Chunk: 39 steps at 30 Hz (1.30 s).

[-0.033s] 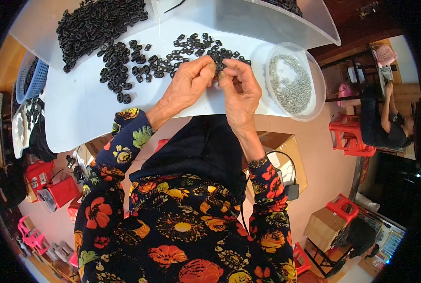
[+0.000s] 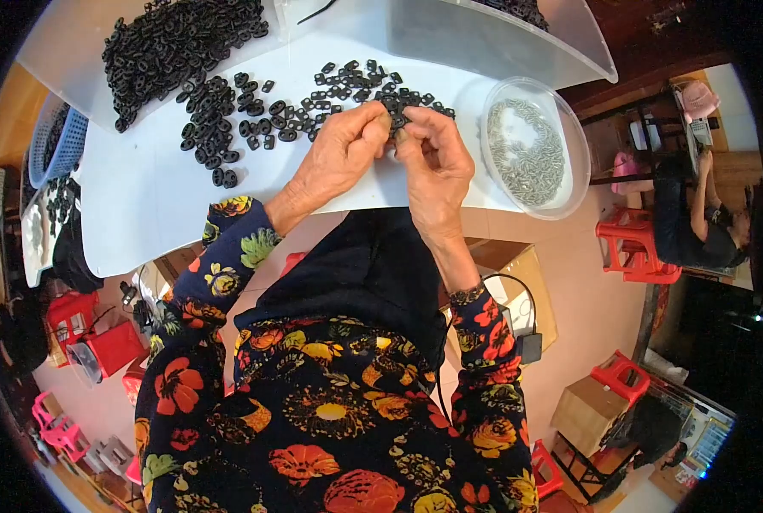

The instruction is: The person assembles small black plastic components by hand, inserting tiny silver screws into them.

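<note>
Over the near edge of the white tabletop (image 2: pixel 142 209), my left hand (image 2: pixel 344 152) and my right hand (image 2: pixel 435 164) meet at the fingertips. Both are closed in a pinch, thumb against forefinger. Whatever sits between them is too small and too covered by the fingers to make out. Just beyond the fingertips lie loose small black oval parts with holes (image 2: pixel 356 81), spread across the table. A denser cluster of the same parts (image 2: pixel 210 120) lies left of my left hand. Right of my right hand stands a round clear tub (image 2: pixel 580 162) holding many small silvery metal pins (image 2: pixel 531 175).
A clear bin (image 2: pixel 65 43) at the far left spills a heap of black parts (image 2: pixel 176 51). Another translucent bin (image 2: pixel 484 43) stands at the back. A blue basket (image 2: pixel 67 147) is at the left, red stools (image 2: pixel 638 244) at the right. A seated person (image 2: pixel 689 209) works farther right.
</note>
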Tool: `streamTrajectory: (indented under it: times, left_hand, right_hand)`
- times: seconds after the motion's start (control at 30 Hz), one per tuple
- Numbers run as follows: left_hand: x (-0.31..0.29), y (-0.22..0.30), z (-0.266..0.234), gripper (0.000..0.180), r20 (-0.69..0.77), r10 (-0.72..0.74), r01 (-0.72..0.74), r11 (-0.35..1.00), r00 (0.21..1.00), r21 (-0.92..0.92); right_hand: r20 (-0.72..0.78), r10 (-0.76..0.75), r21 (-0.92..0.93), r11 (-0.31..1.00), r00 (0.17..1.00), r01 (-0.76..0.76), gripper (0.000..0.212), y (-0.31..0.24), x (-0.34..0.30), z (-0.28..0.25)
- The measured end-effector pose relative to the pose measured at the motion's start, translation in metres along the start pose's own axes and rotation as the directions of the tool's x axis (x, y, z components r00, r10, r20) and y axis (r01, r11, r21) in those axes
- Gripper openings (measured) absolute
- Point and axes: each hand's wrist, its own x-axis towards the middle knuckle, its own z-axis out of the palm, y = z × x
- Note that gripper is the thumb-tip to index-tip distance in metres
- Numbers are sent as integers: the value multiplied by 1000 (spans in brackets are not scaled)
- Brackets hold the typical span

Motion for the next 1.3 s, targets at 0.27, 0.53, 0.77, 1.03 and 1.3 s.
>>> streamTrajectory:
  times: [0.27,0.53,0.77,1.03,1.3]
  left_hand:
    - [1,-3,-2,26,34,-22,23,1000,999,-8]
    - [1,1,-6,28,101,-31,29,999,994,22]
    - [0,2,-5,27,86,3,-8,998,996,66]
    - [-1,-2,-2,26,95,-4,-2,998,995,62]
    - [0,2,-6,27,106,7,-20,993,994,115]
  right_hand:
    - [157,74,27,997,985,-79,28,-6,2,-8]
    - [250,5,-89,996,968,18,32,-3,5,-14]
    - [257,-54,-144,985,965,94,29,1,6,-15]
    - [254,-108,-210,964,961,164,27,2,6,-16]
    - [264,-83,-186,973,961,136,27,4,8,-16]
